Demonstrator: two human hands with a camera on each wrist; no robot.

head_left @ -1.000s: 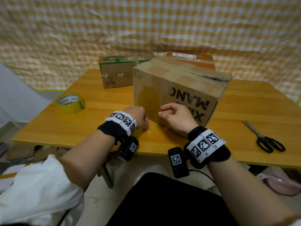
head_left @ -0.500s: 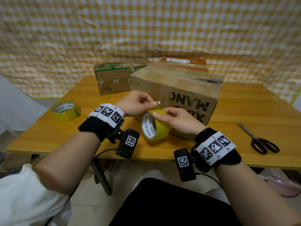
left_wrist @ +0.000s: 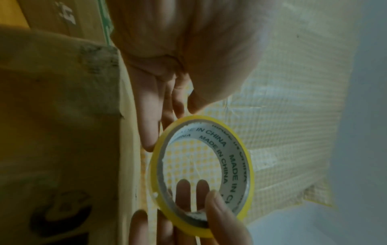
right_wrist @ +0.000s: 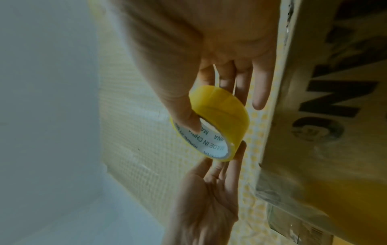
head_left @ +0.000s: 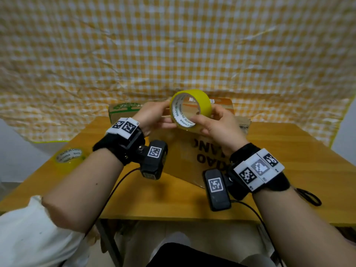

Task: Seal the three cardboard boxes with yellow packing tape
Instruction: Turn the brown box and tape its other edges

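A yellow tape roll (head_left: 203, 101) (left_wrist: 236, 165) (right_wrist: 226, 116) is held up in the air above the big brown box with black lettering (head_left: 185, 160) (right_wrist: 335, 99). My right hand (head_left: 204, 120) (right_wrist: 209, 107) grips it, thumb inside the white core and fingers round the outside. My left hand (head_left: 166, 114) (left_wrist: 173, 119) pinches the roll's left rim between the thumb on top and the fingers below. A green-printed box (head_left: 123, 110) and an orange-brown box (head_left: 224, 105) stand behind, largely hidden by my hands.
A second yellow tape roll (head_left: 68, 157) lies flat at the left side of the wooden table (head_left: 173, 205). Black scissors (head_left: 310, 196) lie at the right, half hidden by my right wrist. A checked yellow sheet (head_left: 173, 54) hangs behind.
Both hands came away from the front of the big box, picked up a tape roll and raised it from near the table edge to above the box. The head view tilted up.
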